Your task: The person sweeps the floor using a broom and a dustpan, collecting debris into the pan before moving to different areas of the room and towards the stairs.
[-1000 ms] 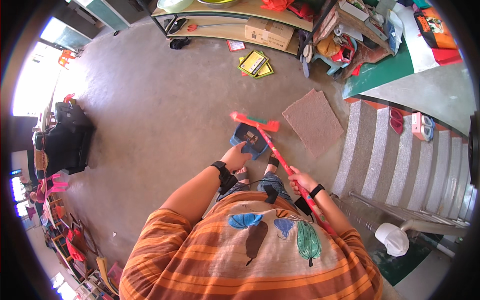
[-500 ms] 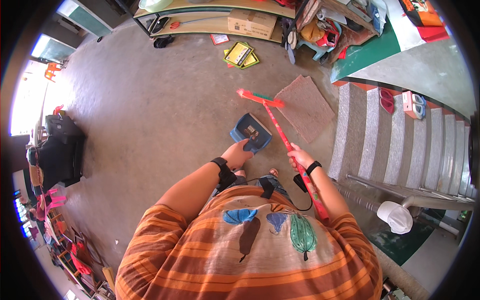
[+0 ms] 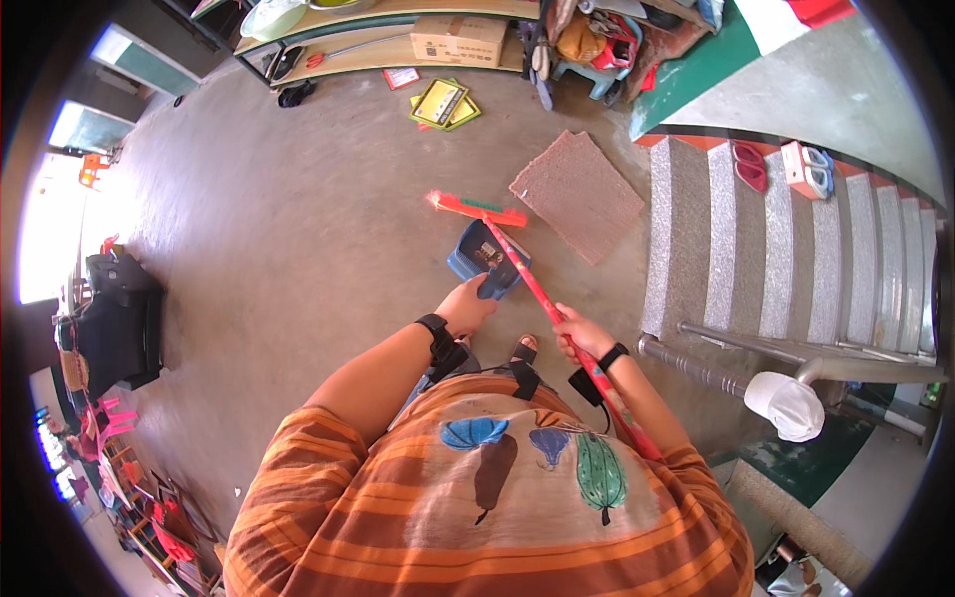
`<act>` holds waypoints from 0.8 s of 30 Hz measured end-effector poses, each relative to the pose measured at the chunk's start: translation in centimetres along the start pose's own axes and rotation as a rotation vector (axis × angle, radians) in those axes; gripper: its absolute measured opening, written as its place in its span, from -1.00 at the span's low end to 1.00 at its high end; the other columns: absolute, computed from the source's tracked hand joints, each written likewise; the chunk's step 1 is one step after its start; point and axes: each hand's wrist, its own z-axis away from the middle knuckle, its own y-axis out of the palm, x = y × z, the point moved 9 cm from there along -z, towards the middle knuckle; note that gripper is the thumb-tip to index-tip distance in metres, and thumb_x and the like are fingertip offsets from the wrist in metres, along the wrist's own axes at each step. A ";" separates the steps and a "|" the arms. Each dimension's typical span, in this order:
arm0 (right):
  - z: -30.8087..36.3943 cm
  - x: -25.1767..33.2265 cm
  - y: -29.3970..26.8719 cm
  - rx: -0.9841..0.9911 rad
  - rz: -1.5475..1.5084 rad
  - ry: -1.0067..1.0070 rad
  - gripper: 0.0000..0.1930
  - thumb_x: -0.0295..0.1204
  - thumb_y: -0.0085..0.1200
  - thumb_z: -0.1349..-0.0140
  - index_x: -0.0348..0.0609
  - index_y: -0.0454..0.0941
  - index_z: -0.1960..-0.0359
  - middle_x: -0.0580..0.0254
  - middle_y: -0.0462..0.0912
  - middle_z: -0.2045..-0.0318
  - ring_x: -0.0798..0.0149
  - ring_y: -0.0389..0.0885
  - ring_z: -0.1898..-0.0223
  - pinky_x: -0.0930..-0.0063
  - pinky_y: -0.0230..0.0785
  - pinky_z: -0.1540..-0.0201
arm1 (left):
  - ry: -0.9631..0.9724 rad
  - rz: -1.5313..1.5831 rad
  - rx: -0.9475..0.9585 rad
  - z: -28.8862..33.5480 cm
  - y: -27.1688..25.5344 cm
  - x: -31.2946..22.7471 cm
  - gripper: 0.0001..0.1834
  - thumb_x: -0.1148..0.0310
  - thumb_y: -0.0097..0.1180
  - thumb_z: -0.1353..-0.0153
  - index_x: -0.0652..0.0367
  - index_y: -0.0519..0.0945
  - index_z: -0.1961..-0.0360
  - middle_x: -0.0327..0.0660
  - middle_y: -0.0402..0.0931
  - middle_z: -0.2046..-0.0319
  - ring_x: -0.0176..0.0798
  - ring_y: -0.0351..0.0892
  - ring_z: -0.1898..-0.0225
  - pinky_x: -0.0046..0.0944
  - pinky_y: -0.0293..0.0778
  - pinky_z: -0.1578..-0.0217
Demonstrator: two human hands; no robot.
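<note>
My left hand [image 3: 468,306] is closed round the handle of a blue dustpan [image 3: 460,261], which has some brownish debris [image 3: 489,254] in it. A broom [image 3: 533,282] with a red patterned stick slants across in front of me, and my right hand [image 3: 585,333] grips it partway along. Its red head [image 3: 505,216], with a green strip, lies just beyond the dustpan, and the stick passes over the dustpan's right side. Whether the bristles touch the floor I cannot tell.
A pinkish-brown mat [image 3: 580,194] lies ahead to the right. Grey steps [image 3: 686,249] with a metal handrail [image 3: 756,343] and a white cap [image 3: 784,406] are on the right. Yellow-green packets [image 3: 439,102] lie before a low shelf [image 3: 383,55]. A black chair [image 3: 124,318] stands left.
The broom head has swung left, from beside the mat to just beyond the dustpan. My right hand has shifted left with the stick. The mat, steps and shelf sit farther left in view.
</note>
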 end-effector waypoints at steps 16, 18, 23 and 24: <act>6.8 -5.0 -9.0 0.092 -0.103 -0.059 -0.30 -0.45 -0.16 -0.11 0.21 -0.25 -0.25 0.36 0.30 0.71 0.42 0.24 0.80 0.52 0.11 0.78 | -0.007 -0.018 -0.017 1.2 8.9 -0.2 -0.30 0.35 0.04 0.03 0.25 0.11 -0.17 -0.23 0.32 0.72 -0.33 0.28 0.81 -0.33 0.20 0.80; 4.3 -4.6 -10.9 -0.015 -0.012 -0.110 -0.27 -0.44 -0.15 -0.09 0.19 -0.28 -0.26 0.34 0.31 0.71 0.41 0.25 0.80 0.48 0.15 0.77 | -0.087 0.048 0.002 1.9 10.1 -0.4 -0.34 0.45 -0.03 -0.02 0.25 0.08 -0.18 -0.26 0.27 0.77 -0.42 0.21 0.85 -0.39 0.13 0.86; 1.8 -7.7 -11.4 0.018 0.067 -0.086 -0.20 -0.49 -0.13 -0.03 0.04 -0.34 -0.26 0.29 0.35 0.73 0.36 0.33 0.77 0.44 0.20 0.76 | -0.109 0.072 -0.018 1.5 11.4 1.3 -0.31 0.39 0.01 0.01 0.26 0.08 -0.18 -0.25 0.28 0.76 -0.39 0.24 0.83 -0.35 0.18 0.83; 2.2 -8.8 -11.1 0.084 0.073 -0.064 -0.21 -0.47 -0.12 -0.04 0.08 -0.32 -0.26 0.31 0.33 0.73 0.39 0.29 0.79 0.48 0.15 0.78 | -0.094 0.096 -0.019 1.4 11.6 1.6 -0.31 0.39 0.00 0.00 0.26 0.07 -0.19 -0.25 0.27 0.77 -0.38 0.23 0.84 -0.35 0.18 0.83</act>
